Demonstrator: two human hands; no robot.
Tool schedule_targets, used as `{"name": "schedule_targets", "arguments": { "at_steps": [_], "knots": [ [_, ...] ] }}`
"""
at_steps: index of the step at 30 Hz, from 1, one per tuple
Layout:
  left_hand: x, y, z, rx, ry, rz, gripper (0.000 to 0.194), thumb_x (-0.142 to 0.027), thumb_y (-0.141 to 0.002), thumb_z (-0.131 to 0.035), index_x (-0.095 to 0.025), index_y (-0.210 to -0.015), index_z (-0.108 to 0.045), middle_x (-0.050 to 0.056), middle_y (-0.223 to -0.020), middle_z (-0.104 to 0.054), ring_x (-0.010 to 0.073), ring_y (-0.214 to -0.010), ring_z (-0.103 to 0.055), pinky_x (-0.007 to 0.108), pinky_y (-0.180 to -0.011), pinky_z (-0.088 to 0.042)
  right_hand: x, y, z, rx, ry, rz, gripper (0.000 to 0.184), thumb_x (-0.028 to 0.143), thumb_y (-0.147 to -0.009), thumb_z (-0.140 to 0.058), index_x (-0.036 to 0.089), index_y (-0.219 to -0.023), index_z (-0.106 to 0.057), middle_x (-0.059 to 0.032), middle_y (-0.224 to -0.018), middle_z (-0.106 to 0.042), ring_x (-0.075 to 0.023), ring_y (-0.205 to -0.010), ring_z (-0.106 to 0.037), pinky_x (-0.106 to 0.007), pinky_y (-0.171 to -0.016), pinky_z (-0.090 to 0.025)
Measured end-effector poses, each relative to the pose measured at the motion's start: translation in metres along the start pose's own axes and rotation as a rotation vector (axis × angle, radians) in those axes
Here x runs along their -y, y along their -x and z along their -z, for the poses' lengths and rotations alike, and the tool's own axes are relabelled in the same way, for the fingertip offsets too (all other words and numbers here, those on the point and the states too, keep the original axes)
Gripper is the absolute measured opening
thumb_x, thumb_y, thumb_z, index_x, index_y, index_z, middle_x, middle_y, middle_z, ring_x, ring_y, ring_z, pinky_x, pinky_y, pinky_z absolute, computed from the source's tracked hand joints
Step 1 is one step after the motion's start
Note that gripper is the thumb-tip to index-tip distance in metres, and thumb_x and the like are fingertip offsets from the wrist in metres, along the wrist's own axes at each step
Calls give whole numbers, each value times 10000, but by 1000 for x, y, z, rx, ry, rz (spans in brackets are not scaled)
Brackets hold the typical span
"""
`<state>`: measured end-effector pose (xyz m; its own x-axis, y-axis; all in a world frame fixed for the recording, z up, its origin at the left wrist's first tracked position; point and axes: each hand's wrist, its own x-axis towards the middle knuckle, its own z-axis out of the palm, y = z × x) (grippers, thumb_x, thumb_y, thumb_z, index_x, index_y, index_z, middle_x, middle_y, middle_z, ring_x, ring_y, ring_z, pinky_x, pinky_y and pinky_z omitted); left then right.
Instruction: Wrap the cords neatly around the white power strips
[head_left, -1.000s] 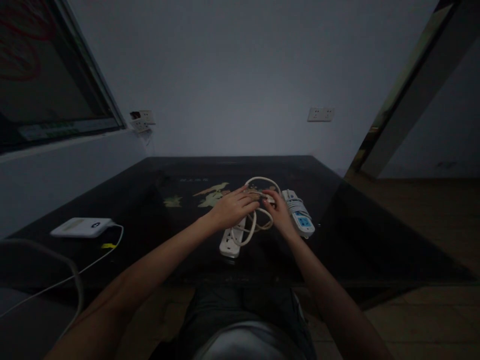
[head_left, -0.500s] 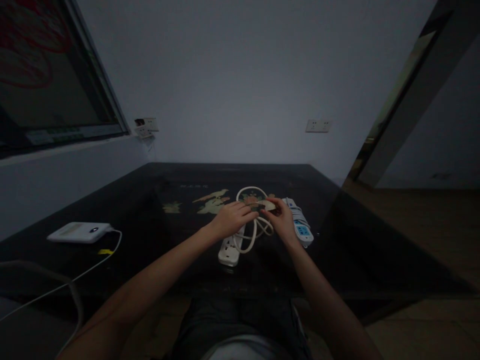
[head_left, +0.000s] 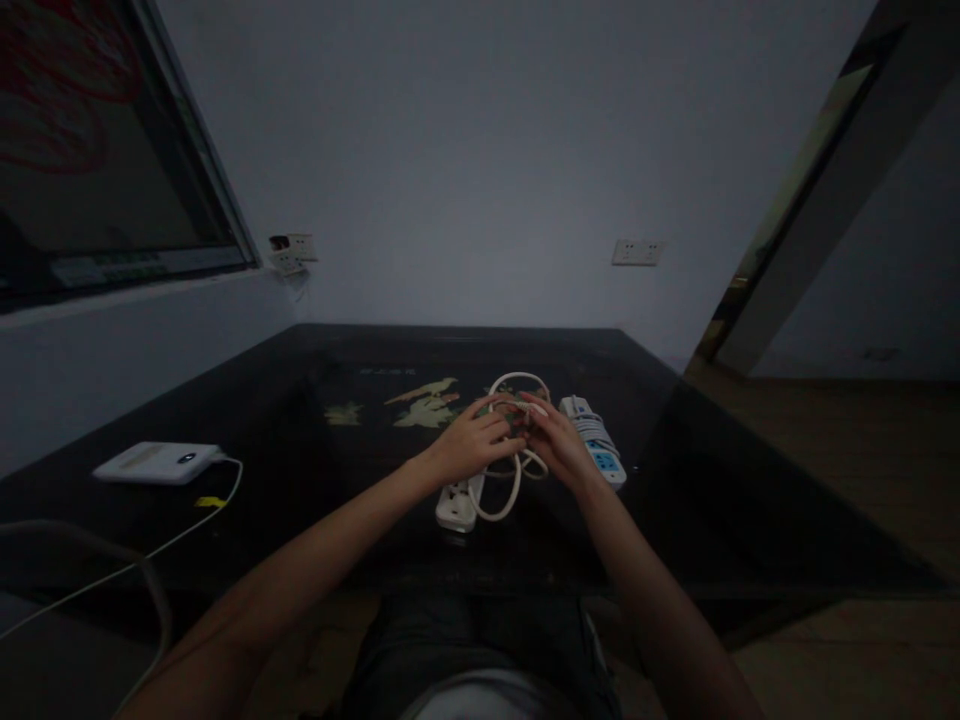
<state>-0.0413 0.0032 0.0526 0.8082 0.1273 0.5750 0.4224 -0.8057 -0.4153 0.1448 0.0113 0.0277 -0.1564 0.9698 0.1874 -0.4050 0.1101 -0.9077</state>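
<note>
Between my hands is the plug (head_left: pixel 534 408) of a white power cord, its ribbed neck pointing left. The fingers of my right hand (head_left: pixel 559 440) are closed around this plug. My left hand (head_left: pixel 474 438) is closed on the white cord (head_left: pixel 516 490) just left of the plug, its fingertips close to my right fingers. Loose loops of the cord arch behind and hang in front of my hands. Below my left hand lies a white power strip (head_left: pixel 455 506), its far part hidden by the hand and cord.
A second power strip (head_left: pixel 604 460) with blue sockets, its cord wound round it, lies right of my right hand. On the left of the black table (head_left: pixel 300 400) lies a white power bank (head_left: pixel 157 463) with a white cable (head_left: pixel 180 535). A wall socket (head_left: pixel 637 252) sits behind.
My hands have come closer together around the plug, and the plug has shifted slightly left. The cord loops have changed shape. The view tilted up a little between the first two frames.
</note>
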Motion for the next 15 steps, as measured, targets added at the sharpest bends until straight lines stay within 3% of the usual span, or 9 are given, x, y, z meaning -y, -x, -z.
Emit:
{"name": "schedule_targets", "arguments": {
  "at_steps": [5, 11, 15],
  "knots": [
    [-3, 0, -1, -16, -41, 0, 213, -139, -919, -470, -223, -1035, -628, 3, -806, -655, 137, -835, -617, 459, -1044, -359, 8, 1, 4, 12, -132, -11, 468, 396, -621, -787, 274, -1036, -608, -41, -1026, -711, -228, -901, -679, -413, -796, -532],
    [-5, 4, 0, -11, -54, 5, 225, -145, -925, -463, -241, -1044, -628, -8, -789, -649, 132, -843, -619, 462, -1033, -379, 4, -6, 14, -225, 155, 114, 477, 409, -555, -821, 247, -905, -541, 20, -768, -688, -164, -633, -653, -316, -638, -506],
    [-8, 1, 2, -34, -64, -49, 199, -157, -918, -483, -243, -1024, -628, -15, -802, -657, 130, -855, -618, 449, -1045, -379, -4, -11, 22, -319, 409, 237, 362, 425, -602, -788, 213, -830, -604, 3, -710, -623, -168, -664, -590, -325, -671, -468]
  ]
}}
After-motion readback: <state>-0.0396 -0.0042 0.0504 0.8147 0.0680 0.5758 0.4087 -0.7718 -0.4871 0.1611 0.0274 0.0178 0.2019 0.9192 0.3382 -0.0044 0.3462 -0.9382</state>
